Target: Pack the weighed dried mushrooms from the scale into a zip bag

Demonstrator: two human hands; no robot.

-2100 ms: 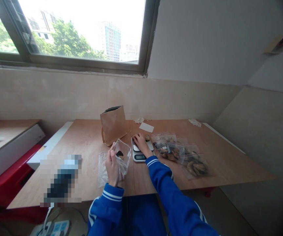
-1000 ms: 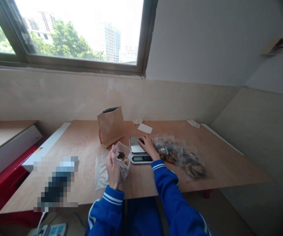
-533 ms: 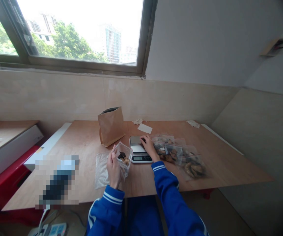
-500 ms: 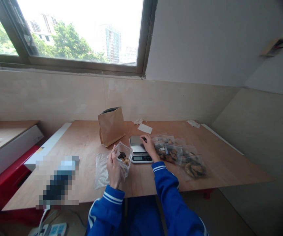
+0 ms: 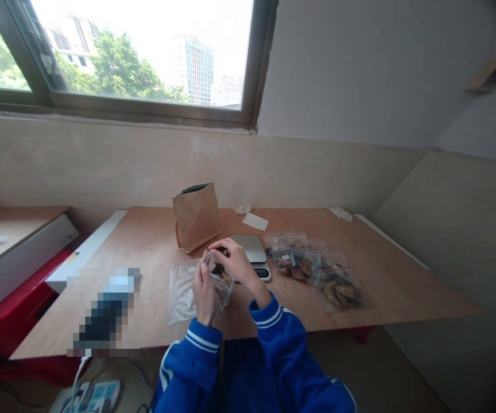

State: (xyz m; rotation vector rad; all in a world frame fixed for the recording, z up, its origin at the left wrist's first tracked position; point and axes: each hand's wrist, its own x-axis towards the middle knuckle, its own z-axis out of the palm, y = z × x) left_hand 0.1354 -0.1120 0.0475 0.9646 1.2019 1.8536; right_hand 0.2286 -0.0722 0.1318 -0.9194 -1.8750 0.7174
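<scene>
My left hand (image 5: 204,293) grips a clear plastic bag (image 5: 224,296) by its side and holds its mouth open. Dark and tan dried pieces (image 5: 221,272) lie inside it. Over the bag's mouth, my right hand (image 5: 236,264) is closed, with a dark dried piece (image 5: 223,251) at its fingertips; the exact kind is too small to tell. Just behind that hand stands a kitchen scale (image 5: 250,248), its plate bare and its display partly covered by my right hand. A flat clear bag (image 5: 181,295) lies under and left of my left hand.
Several filled zip bags (image 5: 297,267) of brown dried pieces lie right of the scale. An open brown paper bag (image 5: 196,218) stands behind my left hand. A white card (image 5: 255,221) lies at the back. A blurred-out object (image 5: 108,310) is at left.
My right hand has moved left from above the scale plate to the mouth of the bag, carrying the dark piece. My left hand still holds the bag.
</scene>
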